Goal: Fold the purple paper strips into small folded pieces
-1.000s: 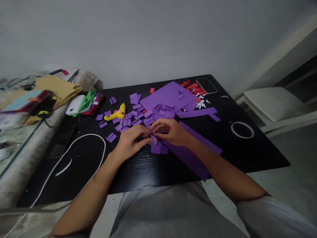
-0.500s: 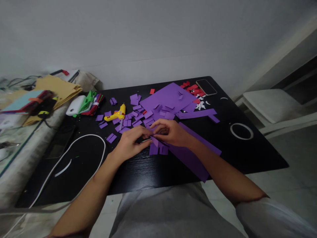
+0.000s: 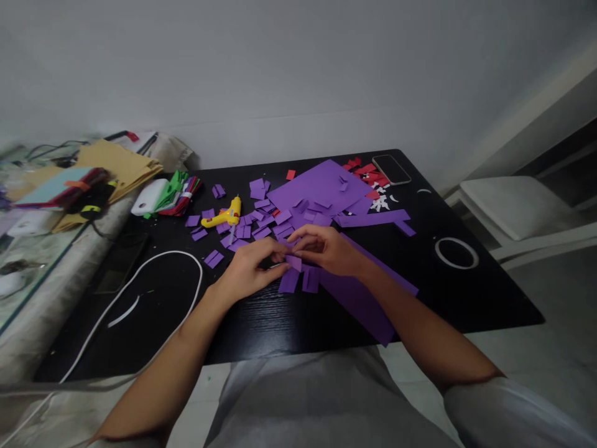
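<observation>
A small piece of purple paper (image 3: 293,262) is pinched between the fingertips of my left hand (image 3: 256,264) and my right hand (image 3: 329,250). Both hands are closed and meet over the middle of the table. Just below the fingers lie two more purple pieces, one of them a slit or folded piece (image 3: 310,280). Under my right wrist runs a long purple sheet (image 3: 357,305) that slants toward the table's front edge. Many small folded purple pieces (image 3: 263,222) are scattered beyond my hands.
A yellow glue gun (image 3: 224,216) lies left of the purple pieces. Farther left are a looped white cable (image 3: 198,280) and coloured paper bundles (image 3: 180,194). A large purple sheet (image 3: 317,183), red scraps (image 3: 368,171), a phone (image 3: 392,169) and a white ring (image 3: 456,253) lie on the black table (image 3: 485,298).
The purple piece between my fingers has turned flatter toward the camera. The pieces beneath now show apart from each other. The whole view has shifted slightly.
</observation>
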